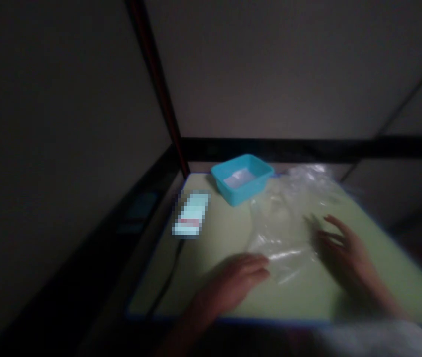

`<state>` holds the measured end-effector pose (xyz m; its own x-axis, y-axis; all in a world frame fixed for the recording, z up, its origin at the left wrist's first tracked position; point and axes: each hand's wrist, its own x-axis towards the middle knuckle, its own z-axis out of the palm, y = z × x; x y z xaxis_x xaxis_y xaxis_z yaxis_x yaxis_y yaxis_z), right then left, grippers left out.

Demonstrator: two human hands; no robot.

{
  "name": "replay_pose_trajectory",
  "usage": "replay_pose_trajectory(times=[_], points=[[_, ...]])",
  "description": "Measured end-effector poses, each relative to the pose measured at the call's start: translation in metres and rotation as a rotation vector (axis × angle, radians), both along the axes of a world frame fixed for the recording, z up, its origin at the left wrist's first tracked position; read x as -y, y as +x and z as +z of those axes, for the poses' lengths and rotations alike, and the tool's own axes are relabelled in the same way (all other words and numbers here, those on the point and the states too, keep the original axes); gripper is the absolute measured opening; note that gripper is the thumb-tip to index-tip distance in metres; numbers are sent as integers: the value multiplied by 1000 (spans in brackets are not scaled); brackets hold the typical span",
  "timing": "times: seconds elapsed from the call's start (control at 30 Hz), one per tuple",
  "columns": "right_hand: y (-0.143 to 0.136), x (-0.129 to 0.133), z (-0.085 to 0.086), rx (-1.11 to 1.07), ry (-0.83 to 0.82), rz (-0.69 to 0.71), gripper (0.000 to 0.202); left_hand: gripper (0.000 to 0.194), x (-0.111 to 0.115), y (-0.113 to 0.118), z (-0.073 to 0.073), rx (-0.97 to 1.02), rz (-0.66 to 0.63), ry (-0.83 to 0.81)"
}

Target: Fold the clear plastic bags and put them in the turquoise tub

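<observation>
A clear plastic bag or sheet (283,238) lies crumpled on the pale green table (218,238). My left hand (235,280) is at its lower left edge, palm down, with the fingers stretched out and near or touching the plastic. To the right of the plastic, my right hand (344,248) is slightly raised with its fingers spread and nothing visible between them. Behind the plastic stands a turquoise basket (235,196) with something white (239,177) inside.
At the table's left side lies a phone-like device (192,215) with a lit, pixelated screen, and a dark cable (169,280) runs from it to the front edge. More crumpled clear plastic (311,178) is at the back right. Walls stand behind and left.
</observation>
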<state>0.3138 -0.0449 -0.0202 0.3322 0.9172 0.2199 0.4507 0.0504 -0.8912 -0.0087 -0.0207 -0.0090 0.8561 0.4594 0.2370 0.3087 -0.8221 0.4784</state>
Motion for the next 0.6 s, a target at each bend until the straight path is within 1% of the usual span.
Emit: replay_pose_trajectory(times=[0.1,0.2,0.23,0.27,0.3,0.37,0.4,0.43,0.47,0.5,0.6], points=[[10,-2,3,105,96,-78,53,51,-1,-2,0,-3,-24,-5],[-1,5,16,226,216,-183,42,53,-1,-2,0,-12,14,-24],[-8,9,20,269,238,-176,37,51,-1,-2,0,-10,46,-29],[-16,14,25,316,247,-130,31,50,-1,-1,1,-4,81,-32],[-25,19,28,375,225,-15,25,50,-1,0,1,3,111,-33],[-42,28,30,515,151,359,18,52,1,4,1,16,147,-30],[-50,31,29,587,122,528,18,53,2,6,0,21,150,-29],[-56,32,26,653,108,640,20,53,3,8,-1,20,150,-27],[-61,33,23,717,107,699,22,53,4,10,-2,15,150,-22],[-65,32,19,776,115,703,25,51,5,12,-3,8,155,-15],[-67,26,7,922,157,626,33,45,7,15,-6,-18,190,15]])
